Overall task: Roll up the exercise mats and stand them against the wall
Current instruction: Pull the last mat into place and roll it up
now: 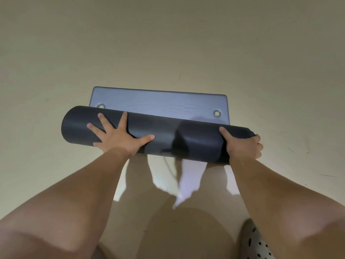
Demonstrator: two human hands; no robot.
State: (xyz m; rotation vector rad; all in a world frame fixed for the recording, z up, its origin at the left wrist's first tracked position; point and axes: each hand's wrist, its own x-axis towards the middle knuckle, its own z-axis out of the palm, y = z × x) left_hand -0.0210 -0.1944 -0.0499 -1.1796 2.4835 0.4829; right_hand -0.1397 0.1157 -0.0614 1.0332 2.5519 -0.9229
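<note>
Head view: two hands (119, 136) (244, 144) on one mat (196, 142), two eyelets (100, 106) (217, 113).

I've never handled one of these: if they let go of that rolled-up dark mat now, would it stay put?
Probably not: the mat looks thick and springy, likely to loosen without the left hand pressing and the right hand gripping. Round on a smooth floor, it could roll.

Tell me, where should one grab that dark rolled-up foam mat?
Near both ends of the dark foam roll, from above, fingers curled round its curve like the right hand. It is long and thick, its grey flap lies loose, so one middle grip might let it unroll.
</note>
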